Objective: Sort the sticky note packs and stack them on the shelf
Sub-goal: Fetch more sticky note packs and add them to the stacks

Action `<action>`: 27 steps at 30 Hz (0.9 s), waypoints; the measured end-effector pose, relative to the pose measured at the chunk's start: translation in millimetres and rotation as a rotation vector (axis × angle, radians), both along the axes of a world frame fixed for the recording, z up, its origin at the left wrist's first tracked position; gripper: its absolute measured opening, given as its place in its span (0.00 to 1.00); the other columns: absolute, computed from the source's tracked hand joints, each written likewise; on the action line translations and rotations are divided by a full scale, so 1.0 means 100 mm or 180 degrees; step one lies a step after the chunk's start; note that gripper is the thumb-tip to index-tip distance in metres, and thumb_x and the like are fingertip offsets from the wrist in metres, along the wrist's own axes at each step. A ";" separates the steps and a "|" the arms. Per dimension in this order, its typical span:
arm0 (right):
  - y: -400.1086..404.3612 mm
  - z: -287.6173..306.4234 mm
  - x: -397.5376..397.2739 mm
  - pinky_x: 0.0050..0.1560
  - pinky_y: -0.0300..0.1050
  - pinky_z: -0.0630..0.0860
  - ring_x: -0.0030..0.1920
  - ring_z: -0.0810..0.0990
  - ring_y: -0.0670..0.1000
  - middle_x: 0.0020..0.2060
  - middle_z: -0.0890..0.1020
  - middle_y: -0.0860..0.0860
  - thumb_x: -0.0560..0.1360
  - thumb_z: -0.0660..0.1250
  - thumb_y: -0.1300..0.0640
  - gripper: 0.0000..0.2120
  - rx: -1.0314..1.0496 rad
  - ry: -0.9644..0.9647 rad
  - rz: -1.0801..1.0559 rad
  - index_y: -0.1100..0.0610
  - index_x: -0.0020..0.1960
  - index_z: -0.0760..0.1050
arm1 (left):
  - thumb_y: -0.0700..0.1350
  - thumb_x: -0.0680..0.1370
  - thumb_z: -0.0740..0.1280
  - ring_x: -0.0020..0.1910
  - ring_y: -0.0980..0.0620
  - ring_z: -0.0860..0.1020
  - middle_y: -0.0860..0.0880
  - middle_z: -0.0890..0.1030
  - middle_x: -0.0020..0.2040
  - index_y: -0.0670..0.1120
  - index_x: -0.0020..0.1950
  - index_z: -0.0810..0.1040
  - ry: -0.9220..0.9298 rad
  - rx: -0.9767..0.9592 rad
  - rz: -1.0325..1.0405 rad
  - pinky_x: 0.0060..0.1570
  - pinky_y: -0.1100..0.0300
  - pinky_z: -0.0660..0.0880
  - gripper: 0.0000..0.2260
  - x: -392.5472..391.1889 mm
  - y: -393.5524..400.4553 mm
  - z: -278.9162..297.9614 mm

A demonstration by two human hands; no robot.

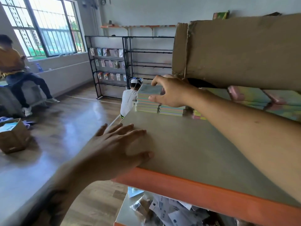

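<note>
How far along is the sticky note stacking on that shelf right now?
Done: several sticky note stacks already stand at the far edge of the shelf, with more packs lying under the cardboard box. In hand: the right hand grips the top of the tallest stack; the left hand rests flat on the shelf corner. Left: cannot tell how many remain unsorted.

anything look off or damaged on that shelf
The cardboard box above the sticky note stacks is torn along its left corner, with a ragged flap and a hole at the bottom edge. The stacks look tidy; the right hand holds the end one.
</note>
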State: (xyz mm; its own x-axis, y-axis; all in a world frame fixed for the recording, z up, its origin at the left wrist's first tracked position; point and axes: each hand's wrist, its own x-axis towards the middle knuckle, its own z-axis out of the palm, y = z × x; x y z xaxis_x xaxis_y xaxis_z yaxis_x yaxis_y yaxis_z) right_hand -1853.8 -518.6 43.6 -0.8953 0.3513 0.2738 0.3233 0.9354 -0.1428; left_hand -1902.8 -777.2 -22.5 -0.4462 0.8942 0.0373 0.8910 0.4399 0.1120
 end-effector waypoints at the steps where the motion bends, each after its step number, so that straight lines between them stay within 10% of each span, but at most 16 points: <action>1: -0.04 -0.01 0.11 0.65 0.53 0.66 0.67 0.73 0.55 0.65 0.75 0.49 0.74 0.68 0.32 0.28 0.0138 0.0028 0.0016 0.43 0.69 0.70 | 0.83 0.67 0.40 0.81 0.61 0.46 0.66 0.50 0.81 0.73 0.77 0.48 0.0061 0.0016 -0.0048 0.79 0.49 0.41 0.40 0.04 -0.01 0.04; 12: -0.05 -0.14 2.64 0.74 0.58 0.63 0.75 0.67 0.55 0.75 0.70 0.48 0.78 0.61 0.30 0.31 0.0502 -0.0429 -0.0118 0.43 0.76 0.65 | 0.77 0.77 0.49 0.76 0.59 0.66 0.69 0.65 0.76 0.74 0.75 0.59 -0.0308 0.0577 -0.0408 0.77 0.43 0.58 0.27 1.00 0.89 -0.14; 22: 0.49 -0.38 5.49 0.74 0.58 0.63 0.77 0.66 0.54 0.77 0.68 0.47 0.78 0.55 0.27 0.33 0.0272 -0.0419 -0.1022 0.41 0.78 0.63 | 0.69 0.80 0.57 0.70 0.45 0.74 0.57 0.73 0.74 0.62 0.76 0.69 -0.0946 0.0838 -0.0974 0.70 0.51 0.68 0.26 3.62 1.67 -0.01; 27: 0.72 -0.45 6.60 0.71 0.59 0.66 0.74 0.69 0.56 0.73 0.73 0.50 0.78 0.55 0.27 0.31 0.0152 -0.0320 -0.1473 0.41 0.77 0.64 | 0.79 0.69 0.53 0.51 0.50 0.80 0.56 0.77 0.69 0.66 0.71 0.72 -0.0921 0.0751 -0.1191 0.64 0.51 0.75 0.34 4.62 2.09 0.11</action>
State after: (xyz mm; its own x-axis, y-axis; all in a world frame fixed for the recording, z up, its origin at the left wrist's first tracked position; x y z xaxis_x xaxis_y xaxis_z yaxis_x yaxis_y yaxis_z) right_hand -1193.9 -446.8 -1.6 -0.6706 0.7087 0.2193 0.7177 0.6945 -0.0499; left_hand -1440.8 -568.3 -11.0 -0.1200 0.9765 0.1793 0.9003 0.0310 0.4341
